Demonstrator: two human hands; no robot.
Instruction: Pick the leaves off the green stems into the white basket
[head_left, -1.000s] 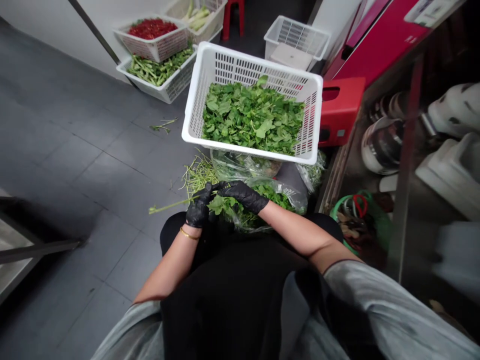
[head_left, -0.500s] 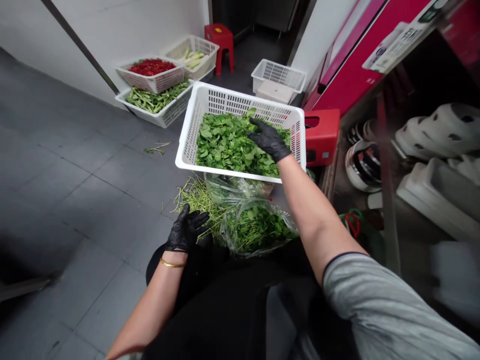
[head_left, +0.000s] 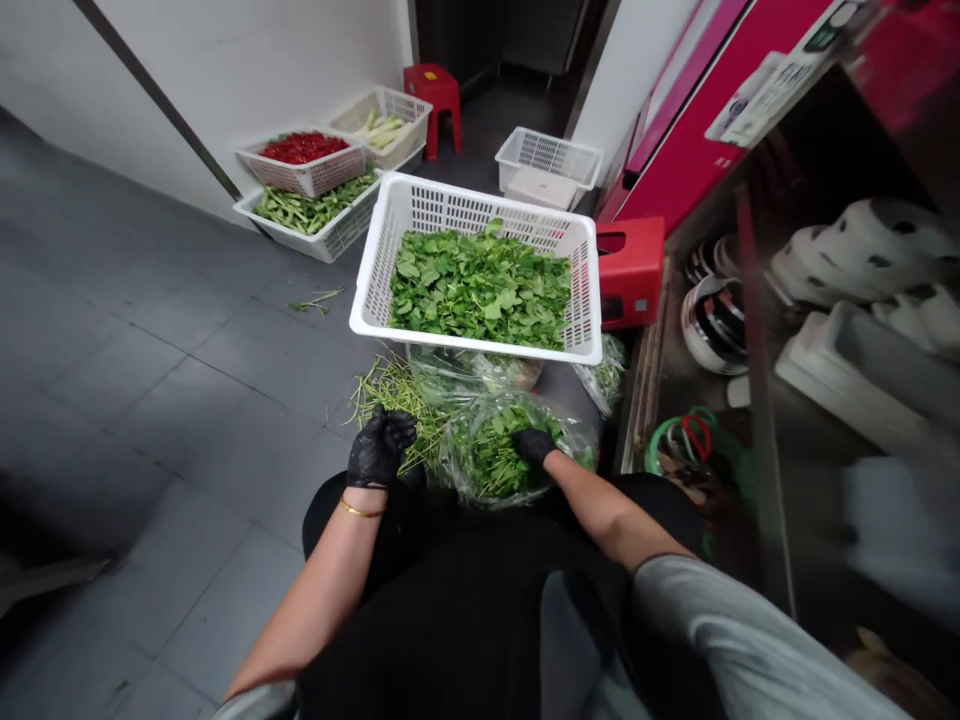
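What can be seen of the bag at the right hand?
The bag is clear, crinkled, apparently thin plastic, open at the top around leafy greens. It sits nearer the camera than the large basket, with loose stems to its left. The gloved right hand reaches into it. Its underside is hidden.

Grn leafy stems (head_left: pixel 495 458) in clr bag (head_left: pixel 571 425)

Dim, cool light, soft sheen on floor tiles (head_left: pixel 214 400), deep shadow lower left, blurry edges
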